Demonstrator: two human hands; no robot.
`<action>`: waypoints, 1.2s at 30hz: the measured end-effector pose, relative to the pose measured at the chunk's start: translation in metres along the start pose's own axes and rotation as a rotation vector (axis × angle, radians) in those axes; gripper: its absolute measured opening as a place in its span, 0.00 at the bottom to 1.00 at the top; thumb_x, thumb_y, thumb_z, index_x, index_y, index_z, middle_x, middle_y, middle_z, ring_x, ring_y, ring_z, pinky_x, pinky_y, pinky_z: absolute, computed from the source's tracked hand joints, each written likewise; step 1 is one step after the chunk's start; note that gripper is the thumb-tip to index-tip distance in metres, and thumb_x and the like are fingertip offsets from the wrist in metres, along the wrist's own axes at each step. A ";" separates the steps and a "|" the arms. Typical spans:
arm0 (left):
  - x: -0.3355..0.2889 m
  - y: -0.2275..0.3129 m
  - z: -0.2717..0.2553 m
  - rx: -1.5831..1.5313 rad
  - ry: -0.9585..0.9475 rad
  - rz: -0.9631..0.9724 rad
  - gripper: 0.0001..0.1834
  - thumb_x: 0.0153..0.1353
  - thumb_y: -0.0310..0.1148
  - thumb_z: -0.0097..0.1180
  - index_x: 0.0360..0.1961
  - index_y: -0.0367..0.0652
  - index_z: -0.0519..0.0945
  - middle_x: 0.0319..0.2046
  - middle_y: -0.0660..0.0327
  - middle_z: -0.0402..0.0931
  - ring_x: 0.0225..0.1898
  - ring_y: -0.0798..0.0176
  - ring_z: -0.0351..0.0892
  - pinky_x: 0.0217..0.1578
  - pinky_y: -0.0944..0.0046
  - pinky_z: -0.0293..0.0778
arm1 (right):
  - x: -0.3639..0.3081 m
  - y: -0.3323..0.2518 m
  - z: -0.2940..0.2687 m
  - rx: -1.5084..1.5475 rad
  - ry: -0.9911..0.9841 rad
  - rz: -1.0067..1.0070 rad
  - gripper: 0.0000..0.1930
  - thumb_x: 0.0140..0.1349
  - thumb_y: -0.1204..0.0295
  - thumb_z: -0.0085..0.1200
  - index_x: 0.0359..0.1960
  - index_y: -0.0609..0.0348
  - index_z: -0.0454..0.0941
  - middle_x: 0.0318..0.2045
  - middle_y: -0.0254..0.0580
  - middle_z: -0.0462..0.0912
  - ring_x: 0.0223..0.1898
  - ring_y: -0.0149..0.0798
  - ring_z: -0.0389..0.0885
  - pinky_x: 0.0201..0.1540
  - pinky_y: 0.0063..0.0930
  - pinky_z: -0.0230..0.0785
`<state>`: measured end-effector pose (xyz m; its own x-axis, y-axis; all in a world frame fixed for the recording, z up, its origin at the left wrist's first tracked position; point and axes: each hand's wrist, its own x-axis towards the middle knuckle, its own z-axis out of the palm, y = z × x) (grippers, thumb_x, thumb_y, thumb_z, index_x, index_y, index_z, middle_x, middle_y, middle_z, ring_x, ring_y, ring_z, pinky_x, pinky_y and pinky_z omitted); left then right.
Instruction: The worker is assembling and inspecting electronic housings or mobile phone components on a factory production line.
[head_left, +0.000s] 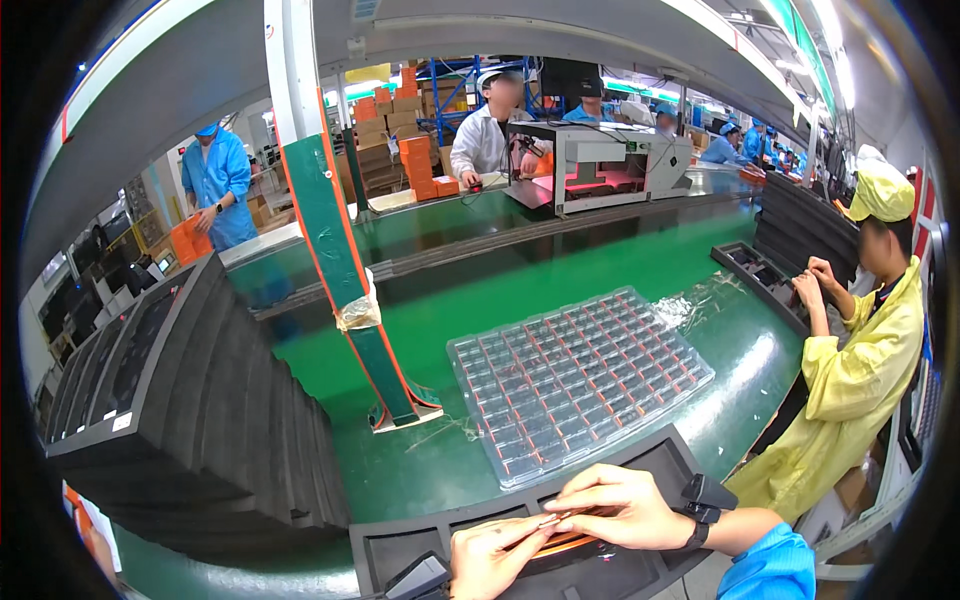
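Above a black foam tray (452,522), my left hand (492,556) and my right hand (622,508) meet, thumbs and fingertips pinched on a small, thin, dark piece with an orange-copper edge (570,544). Fingers cover much of it, so its kind is unclear. Just beyond lies a clear plastic compartment tray (580,380), with thin orange-red strips showing in its cells. A black device is strapped to each of my wrists, and a blue sleeve covers my right arm.
At left rises a tall stack of black foam trays (215,430). A green-and-white post (330,230) stands on the green bench (400,480). To the right, a person in yellow (860,370) handles another foam tray (760,280). A white machine (610,165) stands across the bench.
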<state>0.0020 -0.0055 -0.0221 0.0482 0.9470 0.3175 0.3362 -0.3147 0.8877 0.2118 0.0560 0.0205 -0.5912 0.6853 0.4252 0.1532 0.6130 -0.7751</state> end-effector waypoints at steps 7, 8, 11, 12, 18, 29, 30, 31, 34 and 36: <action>0.003 0.011 -0.002 0.047 0.014 0.023 0.10 0.60 0.28 0.66 0.43 0.41 0.88 0.38 0.52 0.87 0.38 0.57 0.88 0.41 0.64 0.82 | -0.005 -0.004 -0.009 -0.124 0.077 -0.079 0.09 0.61 0.76 0.64 0.44 0.58 0.87 0.37 0.42 0.88 0.34 0.38 0.86 0.41 0.28 0.77; 0.003 0.012 -0.002 0.046 0.010 0.012 0.10 0.60 0.28 0.66 0.43 0.41 0.88 0.38 0.52 0.87 0.38 0.57 0.88 0.40 0.64 0.81 | -0.007 -0.004 -0.012 -0.124 0.076 -0.074 0.09 0.61 0.76 0.64 0.44 0.58 0.87 0.37 0.42 0.88 0.34 0.38 0.86 0.41 0.28 0.77; 0.005 0.018 -0.005 0.084 -0.009 0.022 0.09 0.60 0.28 0.66 0.42 0.41 0.88 0.37 0.52 0.87 0.37 0.57 0.88 0.40 0.64 0.81 | -0.014 -0.006 -0.021 -0.104 0.072 0.050 0.11 0.63 0.76 0.60 0.47 0.56 0.86 0.37 0.42 0.87 0.36 0.41 0.85 0.42 0.32 0.76; 0.007 0.022 -0.006 0.079 -0.013 0.020 0.09 0.60 0.28 0.66 0.42 0.41 0.88 0.37 0.52 0.87 0.37 0.57 0.88 0.40 0.64 0.81 | -0.016 -0.006 -0.025 -0.169 0.044 0.101 0.12 0.64 0.76 0.58 0.48 0.56 0.85 0.37 0.42 0.87 0.38 0.42 0.84 0.45 0.33 0.75; 0.011 0.026 -0.010 0.084 -0.034 0.082 0.09 0.61 0.28 0.65 0.42 0.40 0.88 0.37 0.53 0.87 0.38 0.57 0.88 0.40 0.64 0.81 | -0.031 0.004 -0.042 -0.353 0.017 0.033 0.11 0.65 0.81 0.55 0.45 0.57 0.87 0.37 0.40 0.88 0.38 0.39 0.84 0.46 0.31 0.76; 0.013 0.027 -0.011 0.094 -0.063 0.115 0.09 0.62 0.27 0.64 0.43 0.41 0.88 0.39 0.54 0.87 0.40 0.57 0.88 0.42 0.64 0.81 | -0.027 0.025 -0.021 0.421 0.151 0.229 0.09 0.73 0.79 0.49 0.52 0.64 0.72 0.50 0.50 0.83 0.56 0.43 0.82 0.61 0.35 0.73; 0.012 0.027 -0.011 0.088 -0.071 0.100 0.09 0.62 0.28 0.63 0.42 0.41 0.88 0.39 0.54 0.87 0.40 0.57 0.88 0.42 0.64 0.81 | -0.024 0.025 -0.016 0.515 0.141 0.226 0.07 0.73 0.79 0.49 0.50 0.64 0.72 0.50 0.51 0.83 0.57 0.43 0.81 0.62 0.35 0.73; 0.013 0.027 -0.011 0.087 -0.071 0.105 0.09 0.62 0.28 0.63 0.42 0.41 0.88 0.39 0.54 0.87 0.40 0.57 0.88 0.42 0.64 0.81 | -0.023 0.024 -0.013 0.534 0.126 0.254 0.06 0.73 0.79 0.49 0.49 0.64 0.72 0.50 0.52 0.83 0.58 0.43 0.81 0.62 0.34 0.73; 0.012 0.030 -0.012 0.071 -0.068 0.117 0.08 0.62 0.27 0.63 0.42 0.40 0.88 0.38 0.54 0.87 0.40 0.57 0.88 0.42 0.64 0.82 | -0.023 0.030 -0.003 0.623 0.109 0.286 0.04 0.73 0.78 0.49 0.46 0.63 0.70 0.50 0.53 0.83 0.59 0.43 0.80 0.61 0.34 0.73; 0.012 0.030 -0.013 0.073 -0.065 0.119 0.08 0.62 0.27 0.63 0.41 0.40 0.88 0.38 0.54 0.87 0.40 0.57 0.88 0.42 0.64 0.82 | -0.024 0.032 0.000 0.656 0.119 0.340 0.03 0.73 0.79 0.49 0.44 0.62 0.69 0.47 0.51 0.82 0.58 0.44 0.81 0.61 0.35 0.73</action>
<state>0.0003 -0.0041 0.0132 0.1516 0.9060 0.3953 0.3915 -0.4222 0.8176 0.2309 0.0588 -0.0148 -0.5003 0.8559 0.1310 -0.2133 0.0249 -0.9767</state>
